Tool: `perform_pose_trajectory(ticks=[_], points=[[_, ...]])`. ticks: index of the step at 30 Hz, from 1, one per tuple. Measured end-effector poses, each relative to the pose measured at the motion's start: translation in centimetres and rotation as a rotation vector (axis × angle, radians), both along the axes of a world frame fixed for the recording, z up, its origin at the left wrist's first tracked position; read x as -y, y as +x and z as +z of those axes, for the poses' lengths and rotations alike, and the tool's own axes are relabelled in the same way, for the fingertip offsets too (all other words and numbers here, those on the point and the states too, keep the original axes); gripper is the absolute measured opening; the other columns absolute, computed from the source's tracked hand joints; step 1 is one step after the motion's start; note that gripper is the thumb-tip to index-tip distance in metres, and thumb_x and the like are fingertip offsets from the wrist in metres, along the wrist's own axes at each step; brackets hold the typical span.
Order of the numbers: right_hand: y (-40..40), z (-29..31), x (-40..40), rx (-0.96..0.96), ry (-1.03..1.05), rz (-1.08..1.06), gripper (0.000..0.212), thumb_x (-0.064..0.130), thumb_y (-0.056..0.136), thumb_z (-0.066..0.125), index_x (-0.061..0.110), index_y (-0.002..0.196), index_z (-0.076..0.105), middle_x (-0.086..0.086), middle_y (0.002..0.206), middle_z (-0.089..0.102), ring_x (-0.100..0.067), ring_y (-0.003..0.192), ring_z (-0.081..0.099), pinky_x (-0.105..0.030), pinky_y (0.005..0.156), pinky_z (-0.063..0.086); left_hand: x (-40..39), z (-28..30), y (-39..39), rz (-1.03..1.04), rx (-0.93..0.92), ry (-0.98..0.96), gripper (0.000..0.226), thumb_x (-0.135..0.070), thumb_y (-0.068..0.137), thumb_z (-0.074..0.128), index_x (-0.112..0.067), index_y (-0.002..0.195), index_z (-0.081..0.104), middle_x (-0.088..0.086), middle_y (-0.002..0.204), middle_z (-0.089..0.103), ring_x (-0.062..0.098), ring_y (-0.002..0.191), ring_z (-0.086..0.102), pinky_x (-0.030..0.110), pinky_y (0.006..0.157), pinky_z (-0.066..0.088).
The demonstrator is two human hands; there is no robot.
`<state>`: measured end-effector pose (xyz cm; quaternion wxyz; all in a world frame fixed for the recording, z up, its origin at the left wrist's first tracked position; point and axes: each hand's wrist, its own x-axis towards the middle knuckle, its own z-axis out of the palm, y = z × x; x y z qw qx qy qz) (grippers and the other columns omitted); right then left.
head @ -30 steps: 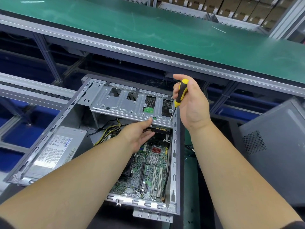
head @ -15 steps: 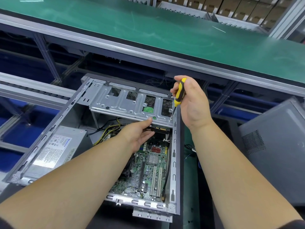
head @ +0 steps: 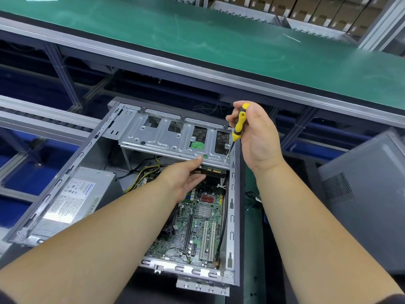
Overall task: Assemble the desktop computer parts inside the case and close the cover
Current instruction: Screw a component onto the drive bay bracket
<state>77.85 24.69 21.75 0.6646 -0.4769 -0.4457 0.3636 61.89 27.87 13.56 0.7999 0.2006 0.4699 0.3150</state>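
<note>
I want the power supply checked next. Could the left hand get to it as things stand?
Probably yes: the left hand holds nothing, and the power supply lies uncovered in the open case just to its left.

I see the open grey case point(head: 234, 216), cover off. Silver drive cage point(head: 166, 141) spans its far end; green motherboard point(head: 197, 224) lies flat below; power supply point(head: 72, 200) sits left. Yellow-black screwdriver point(head: 238, 123) tip rests on a cage screw.
</note>
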Motion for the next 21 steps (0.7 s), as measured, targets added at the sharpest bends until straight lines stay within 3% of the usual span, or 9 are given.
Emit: perform_pose_trajectory(ticks=[2, 4, 7, 11, 14, 16, 21], points=[[-0.03, 0.15, -0.13, 0.028, -0.009, -0.001, 0.016, 0.026, 0.098, 0.049, 0.015, 0.103, 0.059, 0.003, 0.09, 0.068, -0.023, 0.091, 0.066, -0.036, 0.088, 0.051, -0.01, 0.0, 0.01, -0.001, -0.004, -0.001, 0.059, -0.018, 0.079, 0.079, 0.0, 0.128, 0.052, 0.011, 0.117, 0.052, 0.023, 0.101, 0.062, 0.025, 0.065, 0.061], [-0.09, 0.23, -0.25, 0.043, -0.012, -0.009, 0.01, 0.027, 0.095, 0.054, 0.017, 0.098, 0.054, 0.002, 0.087, 0.068, -0.019, 0.078, 0.061, -0.033, 0.079, 0.049, -0.05, -0.02, -0.01, 0.0, 0.002, -0.002, 0.059, -0.018, 0.078, 0.079, 0.0, 0.128, 0.052, 0.01, 0.112, 0.052, 0.023, 0.101, 0.062, 0.025, 0.065, 0.061], [-0.17, 0.0, -0.3, 0.036, -0.014, 0.0, 0.016, 0.032, 0.098, 0.046, 0.02, 0.102, 0.055, 0.003, 0.079, 0.062, -0.013, 0.069, 0.048, -0.03, 0.072, 0.041, -0.07, -0.04, -0.01, 0.003, 0.009, -0.004, 0.055, -0.017, 0.08, 0.078, 0.0, 0.126, 0.053, 0.01, 0.111, 0.051, 0.023, 0.1, 0.061, 0.025, 0.065, 0.061], [0.14, -0.14, -0.1, -0.01, 0.004, 0.045, 0.04, 0.034, 0.105, 0.032, 0.017, 0.122, 0.064, 0.001, 0.081, 0.06, -0.014, 0.077, 0.053, -0.03, 0.08, 0.046, -0.03, -0.02, 0.01, 0.0, 0.005, -0.005, 0.047, -0.016, 0.081, 0.078, -0.002, 0.119, 0.055, 0.01, 0.112, 0.049, 0.023, 0.098, 0.062, 0.024, 0.062, 0.06], [0.18, 0.05, -0.25, 0.027, -0.011, 0.025, 0.029, 0.03, 0.1, 0.042, 0.015, 0.108, 0.066, 0.004, 0.085, 0.066, -0.021, 0.092, 0.063, -0.043, 0.096, 0.048, -0.06, -0.06, 0.02, 0.0, 0.008, -0.007, 0.047, -0.017, 0.08, 0.078, -0.002, 0.118, 0.055, 0.009, 0.109, 0.049, 0.023, 0.096, 0.063, 0.024, 0.063, 0.06], [0.31, 0.13, -0.46, 0.02, -0.015, 0.029, 0.02, 0.027, 0.098, 0.047, 0.015, 0.103, 0.063, 0.004, 0.087, 0.069, -0.026, 0.098, 0.066, -0.043, 0.098, 0.05, -0.05, -0.08, 0.01, -0.001, 0.007, -0.007, 0.045, -0.017, 0.08, 0.078, -0.003, 0.116, 0.055, 0.009, 0.109, 0.049, 0.023, 0.096, 0.063, 0.024, 0.063, 0.06], [0.21, 0.12, -0.52, 0.02, -0.012, 0.043, 0.01, 0.027, 0.096, 0.051, 0.018, 0.097, 0.056, 0.001, 0.084, 0.067, -0.015, 0.07, 0.054, -0.028, 0.072, 0.046, -0.04, -0.11, -0.03, -0.004, 0.008, -0.004, 0.039, -0.017, 0.08, 0.078, -0.004, 0.109, 0.055, 0.009, 0.11, 0.048, 0.024, 0.098, 0.062, 0.025, 0.063, 0.06]])
